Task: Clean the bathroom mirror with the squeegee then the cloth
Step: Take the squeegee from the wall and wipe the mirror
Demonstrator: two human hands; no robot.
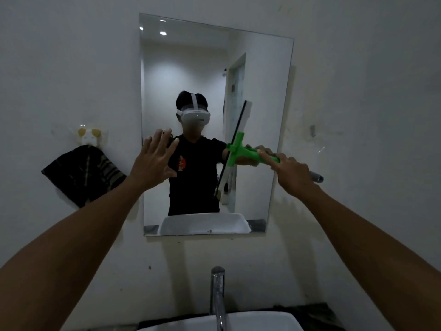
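The right hand (290, 172) grips the green squeegee (241, 154) by its handle, its blade standing near-upright against the right half of the mirror (262, 80), while the left hand (152, 161), fingers spread, is raised at the glass's left edge.

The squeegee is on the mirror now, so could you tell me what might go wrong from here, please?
1. The left hand lies flat with spread fingers at the mirror edge; if it touches the glass, it may leave prints where the squeegee has yet to pass.
2. The right hand grips the handle well back from the blade, so pressure may be uneven and leave streaks.
3. Drips could run down toward the faucet and basin.
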